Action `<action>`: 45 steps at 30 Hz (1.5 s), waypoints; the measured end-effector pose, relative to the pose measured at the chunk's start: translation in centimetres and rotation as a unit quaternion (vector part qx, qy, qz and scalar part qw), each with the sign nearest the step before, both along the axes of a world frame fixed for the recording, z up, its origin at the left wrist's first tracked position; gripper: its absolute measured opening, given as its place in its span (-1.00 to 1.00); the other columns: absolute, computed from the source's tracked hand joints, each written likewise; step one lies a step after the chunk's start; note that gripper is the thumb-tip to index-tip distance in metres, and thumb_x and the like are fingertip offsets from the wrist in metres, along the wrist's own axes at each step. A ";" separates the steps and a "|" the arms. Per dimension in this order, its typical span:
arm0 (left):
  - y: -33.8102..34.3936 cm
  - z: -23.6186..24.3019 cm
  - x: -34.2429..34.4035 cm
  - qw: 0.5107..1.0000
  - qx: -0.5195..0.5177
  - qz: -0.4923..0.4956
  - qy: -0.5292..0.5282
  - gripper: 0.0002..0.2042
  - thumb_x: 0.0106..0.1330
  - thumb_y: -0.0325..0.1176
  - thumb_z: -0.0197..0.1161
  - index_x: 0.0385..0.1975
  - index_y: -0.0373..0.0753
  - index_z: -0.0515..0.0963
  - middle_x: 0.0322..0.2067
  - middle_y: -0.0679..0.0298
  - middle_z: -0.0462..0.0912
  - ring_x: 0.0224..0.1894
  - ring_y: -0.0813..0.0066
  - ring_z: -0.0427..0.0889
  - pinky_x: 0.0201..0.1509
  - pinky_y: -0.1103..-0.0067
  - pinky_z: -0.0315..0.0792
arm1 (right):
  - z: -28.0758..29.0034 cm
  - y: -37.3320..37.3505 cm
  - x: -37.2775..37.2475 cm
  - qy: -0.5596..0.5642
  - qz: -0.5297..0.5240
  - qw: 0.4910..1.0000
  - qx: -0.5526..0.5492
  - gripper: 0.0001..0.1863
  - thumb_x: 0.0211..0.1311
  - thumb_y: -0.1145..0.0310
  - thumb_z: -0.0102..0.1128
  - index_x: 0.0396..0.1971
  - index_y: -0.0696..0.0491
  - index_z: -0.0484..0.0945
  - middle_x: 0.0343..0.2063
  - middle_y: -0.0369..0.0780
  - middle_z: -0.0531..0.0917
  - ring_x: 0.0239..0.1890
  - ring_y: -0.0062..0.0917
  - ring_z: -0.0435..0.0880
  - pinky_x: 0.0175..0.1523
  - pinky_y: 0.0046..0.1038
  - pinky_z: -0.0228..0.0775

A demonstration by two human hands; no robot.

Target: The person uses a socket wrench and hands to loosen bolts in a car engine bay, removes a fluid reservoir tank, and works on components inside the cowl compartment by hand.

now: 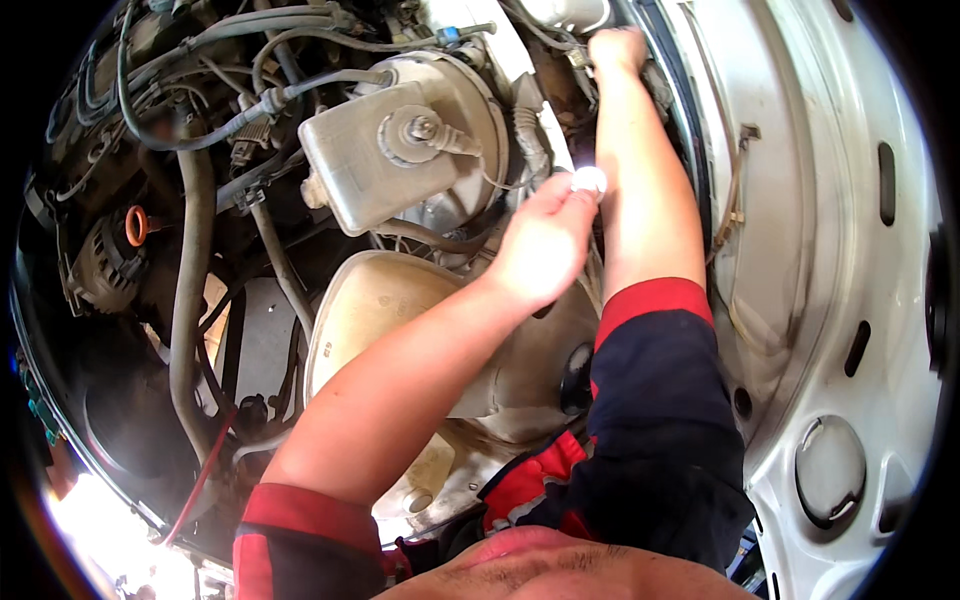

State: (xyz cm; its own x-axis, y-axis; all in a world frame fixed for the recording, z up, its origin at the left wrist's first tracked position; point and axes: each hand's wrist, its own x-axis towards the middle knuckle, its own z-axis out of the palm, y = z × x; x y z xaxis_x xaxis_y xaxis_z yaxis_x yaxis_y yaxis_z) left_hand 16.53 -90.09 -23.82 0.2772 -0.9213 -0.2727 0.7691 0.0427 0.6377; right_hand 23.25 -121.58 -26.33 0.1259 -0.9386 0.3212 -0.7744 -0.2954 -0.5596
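My left hand (543, 240) reaches over the engine bay from the lower left, its thumb and fingers closed on a small light (588, 180) with a round, glowing white end. Higher up, my right hand (618, 50) is deep in the far right corner of the bay, curled beside a pale wiring connector (577, 58) and below a white rounded container (568, 12). What its fingers grip is hidden. Left of my left hand sits a dusty brake fluid reservoir (350, 160), in front of the round brake booster (490, 110).
A yellowed plastic tank (380, 290) lies beneath my left forearm. Hoses (190, 270) and cables cross the left side, near an alternator (105, 265) and an orange ring (136, 226). White bodywork (800, 250) edges the right. A thin red rod (205, 475) stands at lower left.
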 end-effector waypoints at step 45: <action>-0.1 1.3 0.7 0.997 0.068 0.002 -0.047 -0.60 0.51 -0.08 -0.07 0.05 -0.31 0.43 -0.10 -0.03 0.60 0.03 0.24 0.54 0.17 0.45 0.33 | 0.5 -12.7 0.5 0.328 -0.077 0.940 0.051 -0.63 0.20 0.28 0.17 -0.15 0.26 0.67 -0.04 0.07 0.67 0.07 -0.23 0.68 0.08 -0.34 0.54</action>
